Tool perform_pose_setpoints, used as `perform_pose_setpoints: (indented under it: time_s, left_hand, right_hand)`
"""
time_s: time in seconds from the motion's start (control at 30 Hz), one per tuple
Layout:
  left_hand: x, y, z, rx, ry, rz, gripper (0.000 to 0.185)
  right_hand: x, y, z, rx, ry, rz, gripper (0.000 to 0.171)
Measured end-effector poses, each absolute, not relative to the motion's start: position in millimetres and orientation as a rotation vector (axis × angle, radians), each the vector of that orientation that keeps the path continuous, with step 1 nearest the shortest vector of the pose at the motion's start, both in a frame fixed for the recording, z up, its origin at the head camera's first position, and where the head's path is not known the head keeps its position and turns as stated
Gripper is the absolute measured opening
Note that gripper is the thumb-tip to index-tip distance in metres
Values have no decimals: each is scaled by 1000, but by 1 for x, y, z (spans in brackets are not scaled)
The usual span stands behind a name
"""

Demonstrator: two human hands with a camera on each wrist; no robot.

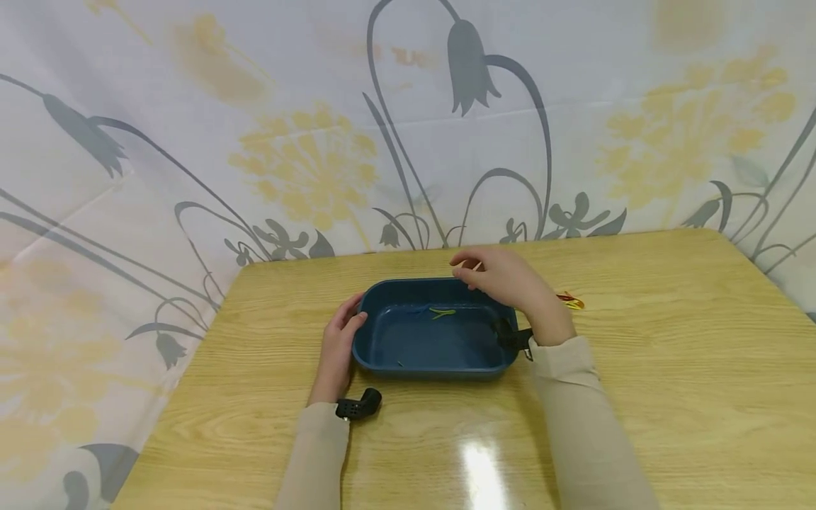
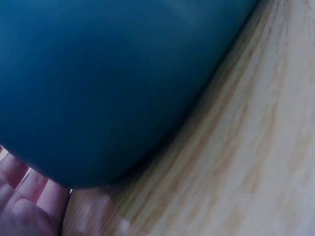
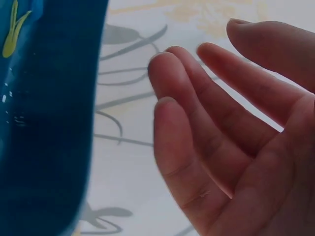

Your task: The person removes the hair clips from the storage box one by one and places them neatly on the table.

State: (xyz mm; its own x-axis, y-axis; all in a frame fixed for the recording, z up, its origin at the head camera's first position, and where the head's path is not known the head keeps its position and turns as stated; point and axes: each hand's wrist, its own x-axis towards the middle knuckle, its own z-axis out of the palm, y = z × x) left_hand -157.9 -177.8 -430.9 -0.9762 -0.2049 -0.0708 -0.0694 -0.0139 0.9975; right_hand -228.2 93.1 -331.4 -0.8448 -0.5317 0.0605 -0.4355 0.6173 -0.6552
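Note:
A dark blue rectangular basin [image 1: 433, 343] with rounded corners stands on the wooden table. My left hand [image 1: 341, 340] holds its left end, the thumb at the rim and the fingers along the outer wall; in the left wrist view, part of the fingers [image 2: 34, 189] shows beside the blue wall. A thin yellow-green forked strand [image 1: 442, 312] lies inside the basin near the far wall, with a blue strand [image 1: 418, 309] next to it. Above the far right part of the rim hovers my right hand [image 1: 500, 276], its fingers loosely bent and nothing between them in the right wrist view.
On the table right of the basin lies a small bunch of red and yellow strands [image 1: 570, 301], partly behind the right wrist. A patterned cloth [image 1: 408, 142] with flowers hangs behind the table. Each wrist wears a black camera strap.

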Motion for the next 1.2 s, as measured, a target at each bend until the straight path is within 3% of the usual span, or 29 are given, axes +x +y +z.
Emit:
perform_pose_setpoints:
  time_s: [0.33, 0.53, 1.2]
  left_hand:
    - [-154, -175, -420, 296, -2140, -2181, 36]
    - [-152, -173, -416, 297, -2156, -2171, 38]
    - [-153, -176, -420, 303, -2123, -2198, 35]
  right_hand:
    - [-240, 83, -358, -764, 2599, -1225, 28]
    - [-241, 79, -366, -765, 2533, -1053, 37]
    - [-238, 68, -377, -715, 2401, -835, 33]
